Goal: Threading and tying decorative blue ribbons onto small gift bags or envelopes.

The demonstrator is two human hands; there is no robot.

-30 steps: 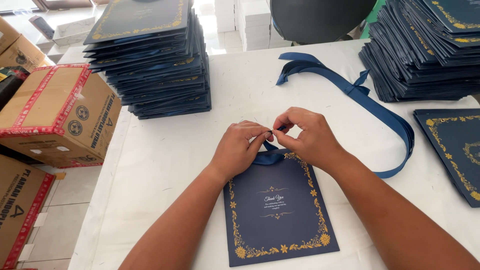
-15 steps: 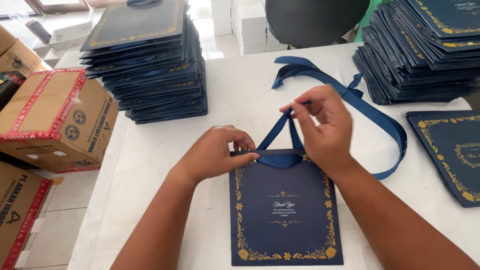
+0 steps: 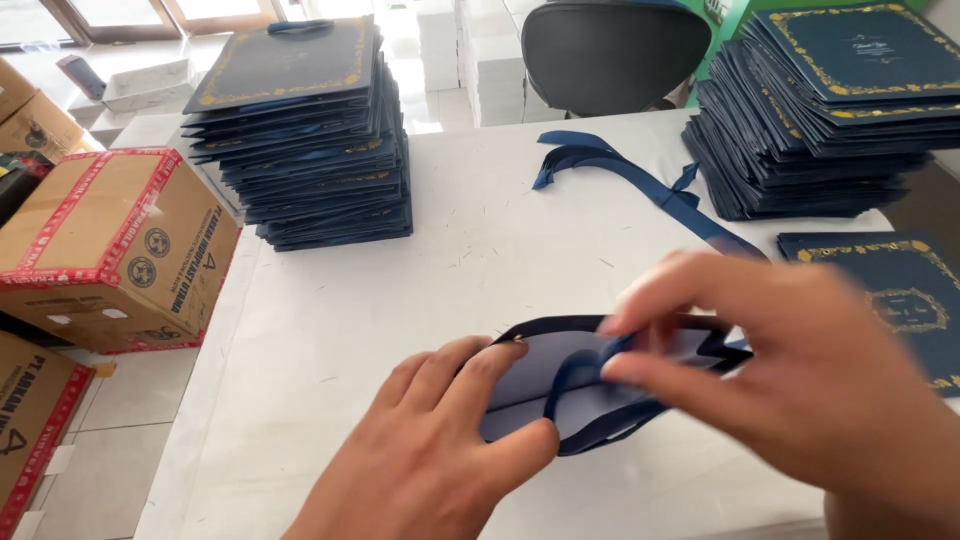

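A navy paper gift bag (image 3: pixel 540 365) stands with its mouth pulled open on the white table (image 3: pixel 330 320), its pale inside showing. My left hand (image 3: pixel 440 450) grips the bag's near left rim, thumb on the front wall and fingers over the edge. My right hand (image 3: pixel 800 370), blurred by motion, pinches the dark blue ribbon handle (image 3: pixel 572 385) that loops inside the mouth. The rest of the bag lies hidden behind both hands.
A bundle of loose blue ribbons (image 3: pixel 640 180) trails across the table's back. Tall stacks of flat navy bags stand at the back left (image 3: pixel 300 140) and back right (image 3: pixel 830 110). One flat bag (image 3: pixel 890 290) lies at the right. Cardboard boxes (image 3: pixel 110 240) sit left of the table; a black chair (image 3: pixel 610 50) is behind.
The bag went from lying flat to being spread open at the mouth. My right hand dropped from holding the ribbon up to the bag's opening; my left moved to the rim.
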